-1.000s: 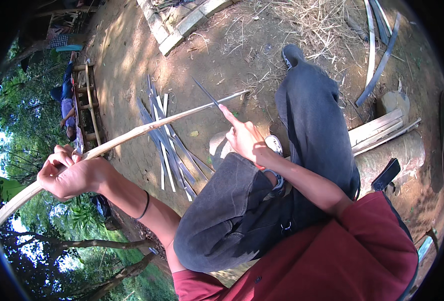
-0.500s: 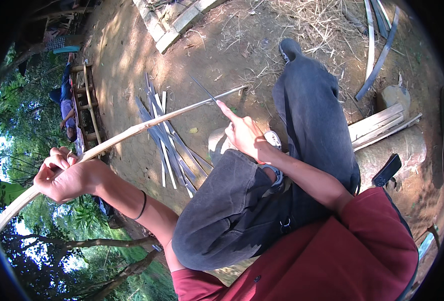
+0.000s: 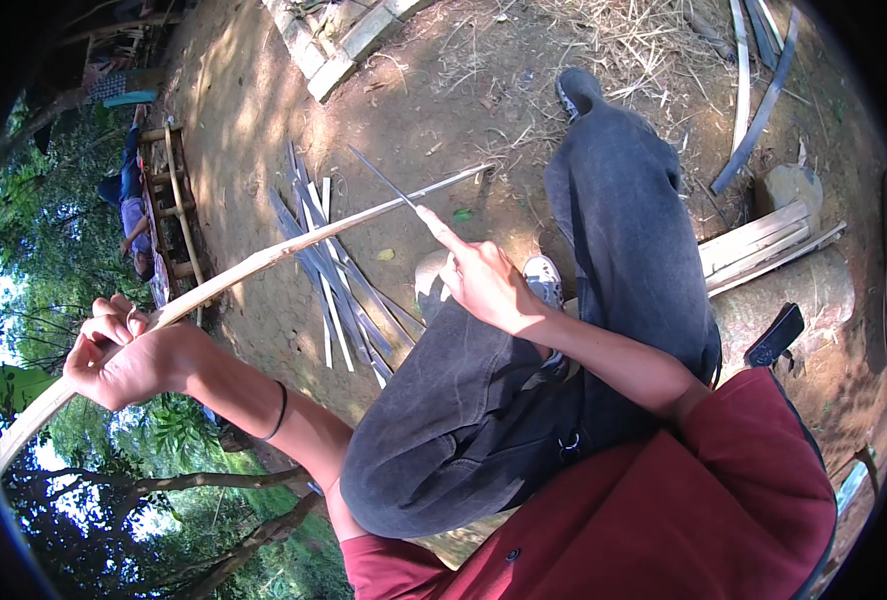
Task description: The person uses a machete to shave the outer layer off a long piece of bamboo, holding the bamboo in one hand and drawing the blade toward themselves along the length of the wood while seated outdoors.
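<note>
left hand (image 3: pixel 123 355) clenches a long pale bamboo strip (image 3: pixel 293 250) at nine o'clock, steadying it; right hand (image 3: pixel 483 280) grips a thin dark blade (image 3: pixel 383 182) against it.

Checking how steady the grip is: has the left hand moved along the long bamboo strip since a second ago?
No. The left hand grips the bamboo strip at the same spot, equally far from the slats on the ground.
</note>
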Tool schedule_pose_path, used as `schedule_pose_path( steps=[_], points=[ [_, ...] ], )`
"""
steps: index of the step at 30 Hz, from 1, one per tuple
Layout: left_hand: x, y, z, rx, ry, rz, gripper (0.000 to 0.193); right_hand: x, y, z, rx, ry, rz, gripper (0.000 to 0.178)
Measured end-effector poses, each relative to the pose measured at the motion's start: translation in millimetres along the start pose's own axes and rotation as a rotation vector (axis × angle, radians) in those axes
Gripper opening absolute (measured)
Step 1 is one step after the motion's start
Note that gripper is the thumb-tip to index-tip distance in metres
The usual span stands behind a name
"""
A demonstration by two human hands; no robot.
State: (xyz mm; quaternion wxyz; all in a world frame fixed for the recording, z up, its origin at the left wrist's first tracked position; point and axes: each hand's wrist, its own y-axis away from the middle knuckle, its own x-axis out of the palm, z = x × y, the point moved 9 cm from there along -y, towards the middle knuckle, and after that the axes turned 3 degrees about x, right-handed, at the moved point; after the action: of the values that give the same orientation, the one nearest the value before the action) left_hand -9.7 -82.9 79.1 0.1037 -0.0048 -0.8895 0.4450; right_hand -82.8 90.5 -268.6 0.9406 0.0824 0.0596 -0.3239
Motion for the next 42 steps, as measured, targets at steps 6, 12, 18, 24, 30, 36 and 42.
schedule_pose_path(
  steps=[6, 12, 18, 24, 30, 36, 42],
  points=[
    [-6, -7, 1, 0.034, 0.029, -0.025, 0.021, -5, 3, 20, 0.032, -0.137, 0.067, 0.080],
    [-12, -5, 2, 0.037, -0.001, -0.081, 0.021, 4, 0, -11, 0.020, -0.004, 0.026, 0.080],
    [-10, 0, 1, 0.056, -0.080, -0.096, 0.022, -6, 3, 14, -0.008, -0.109, 0.004, 0.079],
    [-12, -2, -1, 0.054, -0.102, -0.130, 0.020, 9, 8, 10, -0.008, 0.064, 0.022, 0.081],
    [-5, -6, -6, 0.058, -0.022, -0.057, 0.025, 0, 1, 0, 0.098, -0.184, 0.010, 0.075],
    [3, 7, -7, 0.050, -0.062, -0.153, 0.024, 0, 9, 13, -0.027, 0.074, -0.068, 0.078],
    [-6, -2, -4, 0.058, -0.105, -0.145, 0.024, 1, -4, -18, 0.032, -0.105, -0.036, 0.076]
  ],
)
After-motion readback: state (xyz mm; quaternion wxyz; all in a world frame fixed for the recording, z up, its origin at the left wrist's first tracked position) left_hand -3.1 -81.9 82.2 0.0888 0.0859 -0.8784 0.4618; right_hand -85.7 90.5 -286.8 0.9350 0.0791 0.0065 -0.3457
